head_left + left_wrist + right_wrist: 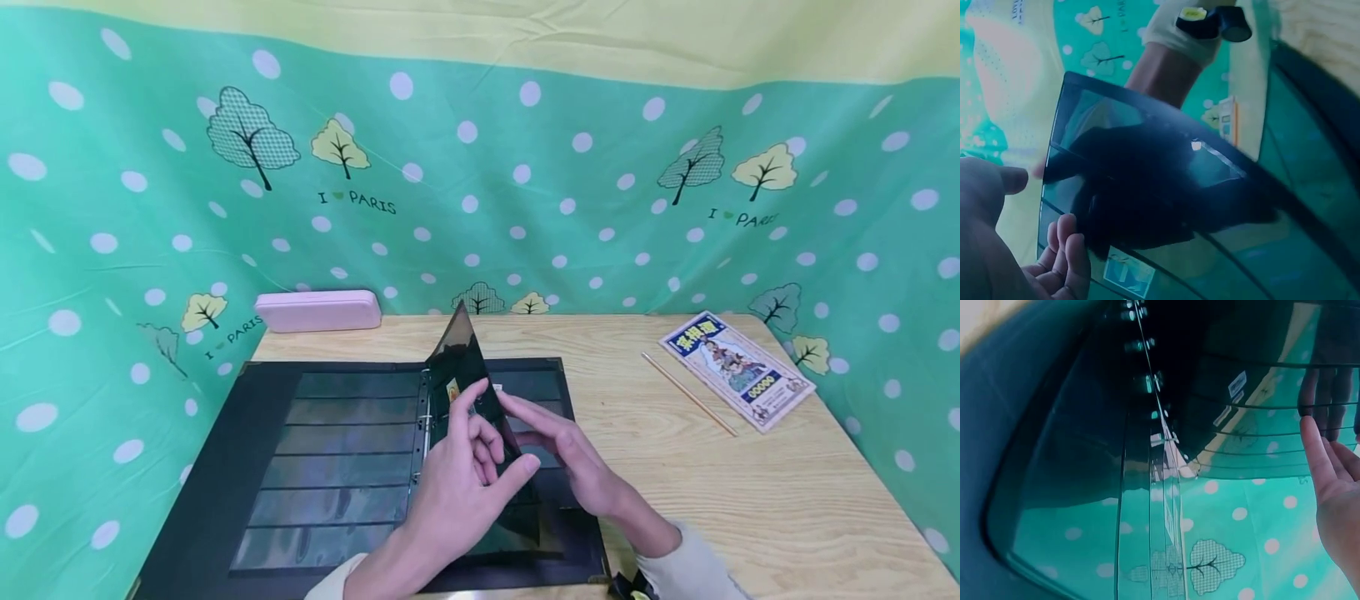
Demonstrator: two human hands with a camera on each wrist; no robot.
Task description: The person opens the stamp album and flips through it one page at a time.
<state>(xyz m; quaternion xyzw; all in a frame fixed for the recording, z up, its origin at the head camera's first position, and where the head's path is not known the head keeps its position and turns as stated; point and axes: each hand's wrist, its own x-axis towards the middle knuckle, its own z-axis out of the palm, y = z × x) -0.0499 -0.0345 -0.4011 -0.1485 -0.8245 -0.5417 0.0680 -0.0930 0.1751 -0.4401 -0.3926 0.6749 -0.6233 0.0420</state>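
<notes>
A black stamp album (202, 467) lies spread on the table, its left side showing rows of clear pocket strips. One dark, glossy page (459, 352) stands up from the ring binding between both hands. My left hand (457, 492) is at the page's left face, index finger reaching out along it and the other fingers loosely bent. On the opposite face, my right hand (585, 467) has straight fingers against the page, as the right wrist view also shows. A small stamp (1129, 273) sits in a pocket of the page near the left fingertips.
At the back left of the wooden table (637, 517) is a pink case (318, 311). A thin wooden stick (690, 394) lies to the right, beside a printed booklet (738, 367). Green patterned cloth (517, 200) hangs behind the table and along both sides.
</notes>
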